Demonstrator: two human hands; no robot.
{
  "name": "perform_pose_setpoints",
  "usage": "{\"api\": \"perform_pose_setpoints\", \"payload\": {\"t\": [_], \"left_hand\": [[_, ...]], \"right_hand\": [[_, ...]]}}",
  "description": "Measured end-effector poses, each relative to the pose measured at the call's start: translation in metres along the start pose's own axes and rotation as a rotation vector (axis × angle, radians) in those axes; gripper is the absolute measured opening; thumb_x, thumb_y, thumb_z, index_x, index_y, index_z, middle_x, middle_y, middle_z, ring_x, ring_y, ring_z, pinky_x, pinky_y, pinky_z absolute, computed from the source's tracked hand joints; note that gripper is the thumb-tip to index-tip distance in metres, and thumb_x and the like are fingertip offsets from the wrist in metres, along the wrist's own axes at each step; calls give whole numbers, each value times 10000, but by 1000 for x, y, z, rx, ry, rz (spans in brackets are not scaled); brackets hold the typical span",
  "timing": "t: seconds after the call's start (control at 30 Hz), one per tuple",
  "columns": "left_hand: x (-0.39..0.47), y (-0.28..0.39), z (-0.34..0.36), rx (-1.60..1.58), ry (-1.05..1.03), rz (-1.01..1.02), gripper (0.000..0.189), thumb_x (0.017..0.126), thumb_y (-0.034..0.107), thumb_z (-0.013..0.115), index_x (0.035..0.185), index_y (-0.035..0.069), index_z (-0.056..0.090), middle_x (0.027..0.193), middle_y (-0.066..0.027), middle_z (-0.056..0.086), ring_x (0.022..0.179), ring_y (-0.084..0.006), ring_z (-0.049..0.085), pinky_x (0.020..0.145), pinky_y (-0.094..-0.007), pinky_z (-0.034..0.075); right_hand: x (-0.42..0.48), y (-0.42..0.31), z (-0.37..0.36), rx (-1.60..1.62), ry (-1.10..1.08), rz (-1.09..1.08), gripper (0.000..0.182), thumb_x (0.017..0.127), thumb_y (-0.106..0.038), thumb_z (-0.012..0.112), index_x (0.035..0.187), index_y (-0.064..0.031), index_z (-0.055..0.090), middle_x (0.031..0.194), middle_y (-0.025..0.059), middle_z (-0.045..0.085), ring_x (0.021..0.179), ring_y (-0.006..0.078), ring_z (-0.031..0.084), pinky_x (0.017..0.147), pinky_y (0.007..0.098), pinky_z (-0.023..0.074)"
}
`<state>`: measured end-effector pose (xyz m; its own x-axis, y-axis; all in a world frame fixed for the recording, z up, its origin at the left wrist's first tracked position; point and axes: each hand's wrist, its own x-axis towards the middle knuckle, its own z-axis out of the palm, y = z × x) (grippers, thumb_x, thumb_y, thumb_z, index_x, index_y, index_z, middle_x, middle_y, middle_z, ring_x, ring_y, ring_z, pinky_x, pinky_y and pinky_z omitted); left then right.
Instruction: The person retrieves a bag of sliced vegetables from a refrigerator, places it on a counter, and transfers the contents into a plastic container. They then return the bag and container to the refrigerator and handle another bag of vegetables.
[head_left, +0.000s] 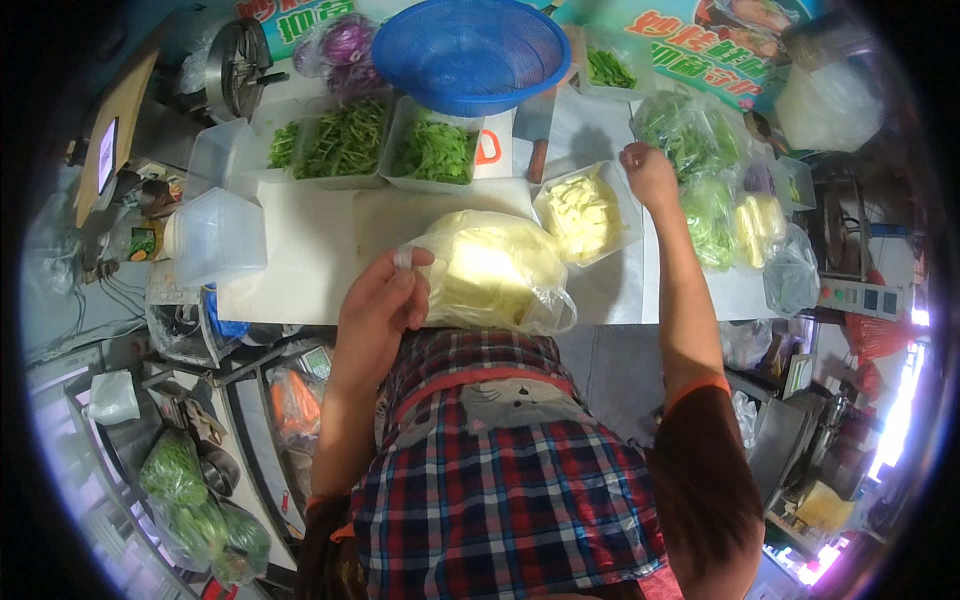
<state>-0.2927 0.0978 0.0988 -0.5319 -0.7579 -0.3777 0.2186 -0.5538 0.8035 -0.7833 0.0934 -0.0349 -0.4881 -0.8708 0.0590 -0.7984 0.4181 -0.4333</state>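
My left hand (386, 291) has its fingers curled on a handle of a clear plastic bag (491, 266) filled with pale yellow pieces, at the table's front edge. Just behind that bag's right side is a clear plastic container (628, 210) of pale yellow sliced vegetable (581, 214). My right hand (649, 174) is curled beyond the container's right side, near a bag of leafy greens (686, 131); whether it grips anything cannot be told. A cleaver (536, 135) with a wooden handle lies behind the container.
A blue plastic colander (471, 56) stands at the back. Containers of cut green stems (341, 139) and chopped leaves (435, 150) stand left of the cleaver. Stacked clear empty containers (219, 236) are at the left, bagged yellow vegetables (759, 229) at the right.
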Motion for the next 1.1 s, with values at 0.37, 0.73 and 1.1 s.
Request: {"api": "perform_pose_setpoints", "payload": {"t": [0.37, 0.73, 1.1], "left_hand": [[-3, -7, -2, -12, 99, 5, 360, 1060, 251, 566, 1303, -12, 601, 811, -16, 547, 668, -103, 480, 612, -234, 384], [9, -6, 2, -35, 75, -3, 318, 1064, 212, 542, 1292, -1, 602, 801, -18, 548, 674, -108, 482, 620, -234, 386], [13, -11, -5, -33, 56, -16, 320, 1061, 201, 540, 1299, -3, 603, 821, -19, 552, 682, -99, 477, 624, -222, 392]], "right_hand": [[47, -6, 34, -418, -301, -94, 432, 858, -494, 780, 991, -84, 751, 1067, 181, 742, 1030, 381, 702, 872, 483, 552], [-10, 4, 87, 28, 22, 315, 375, 873, -413, 765, 981, -53, 778, 945, 218, 758, 972, 413, 719, 860, 480, 561], [17, 44, 91, 575, -16, 250, 159, 886, -176, 706, 858, -23, 742, 652, 30, 638, 559, 109, 581, 535, 288, 450]]}}
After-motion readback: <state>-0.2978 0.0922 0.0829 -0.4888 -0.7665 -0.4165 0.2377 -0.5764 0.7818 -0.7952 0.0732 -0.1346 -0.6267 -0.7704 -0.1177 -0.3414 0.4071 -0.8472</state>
